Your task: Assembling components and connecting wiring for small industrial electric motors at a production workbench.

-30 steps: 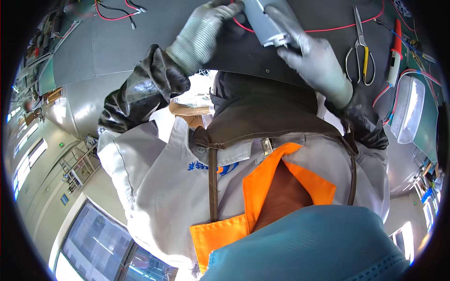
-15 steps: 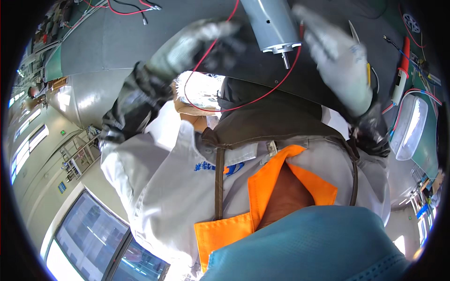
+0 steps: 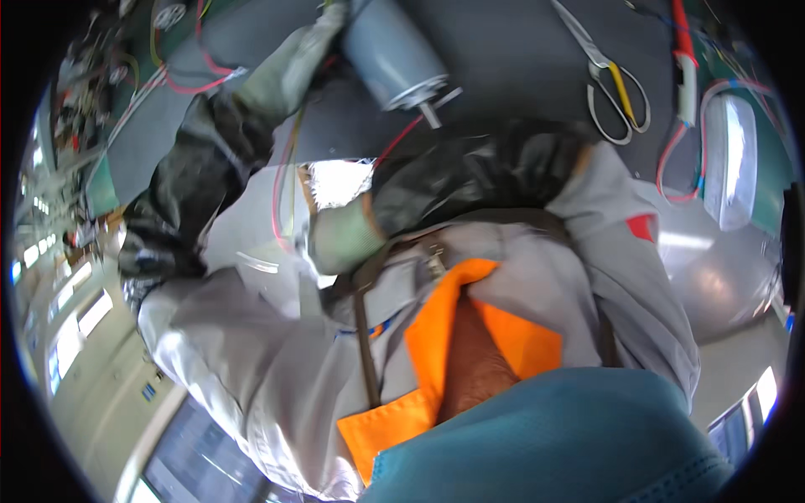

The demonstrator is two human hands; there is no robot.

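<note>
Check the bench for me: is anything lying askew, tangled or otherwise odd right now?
Yes. The grey cylindrical motor is tilted in the left hand, shaft pointing down off the dark mat, and its red wire dangles in a loose loop past the right hand. The scissors lie flat; no spill or damage shows.

- An electrical workshop or factory assembly station.
- A dark bench (image 3: 503,50) fills the top of the frame.
- Scissors (image 3: 616,84), red wires (image 3: 679,168) and a grey motor (image 3: 390,50) lie there.
- Grey work jacket (image 3: 251,360) at centre; cluttered wiring at upper left.
</note>
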